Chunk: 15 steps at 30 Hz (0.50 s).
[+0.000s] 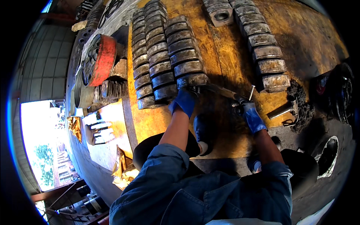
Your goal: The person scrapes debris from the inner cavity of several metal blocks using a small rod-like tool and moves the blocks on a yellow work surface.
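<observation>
My right hand (253,117), in a blue glove, is closed round the near end of a long dark hand tool (224,92) whose exact kind I cannot make out. A short bright metal rod (252,92) sticks up beside that grip. My left hand (183,101), also gloved in blue, is closed at the tool's far end, against the nearest metal block (192,80) of a row; its fingertips are partly hidden. Several more blackened, curved-top metal blocks (160,57) stand packed in rows ahead of my left hand.
Another row of blocks (265,51) runs along the right of the yellow worn metal floor plate (225,60). Near my right hand lie a metal cylinder tool (281,111) and a dark heap of grit (302,105). A black bucket (335,93) stands far right, a red-rimmed drum (103,60) left.
</observation>
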Available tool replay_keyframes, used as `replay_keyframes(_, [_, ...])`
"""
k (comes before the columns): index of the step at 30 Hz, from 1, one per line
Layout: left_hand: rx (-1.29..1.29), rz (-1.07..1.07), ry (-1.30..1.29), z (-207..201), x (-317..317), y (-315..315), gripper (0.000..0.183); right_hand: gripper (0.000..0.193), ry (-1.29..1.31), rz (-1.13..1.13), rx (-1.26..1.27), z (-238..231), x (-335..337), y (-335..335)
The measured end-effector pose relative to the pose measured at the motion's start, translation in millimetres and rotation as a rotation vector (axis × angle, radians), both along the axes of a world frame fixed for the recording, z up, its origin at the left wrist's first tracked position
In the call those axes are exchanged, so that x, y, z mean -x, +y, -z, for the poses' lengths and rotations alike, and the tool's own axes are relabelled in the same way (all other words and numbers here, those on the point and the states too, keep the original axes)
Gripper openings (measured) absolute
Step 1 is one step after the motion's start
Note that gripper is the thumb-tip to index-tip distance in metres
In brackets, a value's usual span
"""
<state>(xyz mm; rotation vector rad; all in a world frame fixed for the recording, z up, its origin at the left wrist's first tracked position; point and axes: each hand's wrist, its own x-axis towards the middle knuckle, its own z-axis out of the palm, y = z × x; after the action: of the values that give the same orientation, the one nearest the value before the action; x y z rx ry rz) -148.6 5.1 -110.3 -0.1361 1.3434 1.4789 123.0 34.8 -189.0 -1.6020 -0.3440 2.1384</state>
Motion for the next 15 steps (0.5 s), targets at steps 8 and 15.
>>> replay_keyframes(8, [0.356,0.01,1.202,-17.6,-25.0,34.7,0.063,0.028,-0.164,-0.14,-0.548,-125.2,-32.8,24.8])
replay_keyframes(15, [0.652,0.433,1.963,69.3,39.4,60.0,0.08,0.035,-1.07,-0.08,-1.466,-109.0,-79.5,109.4])
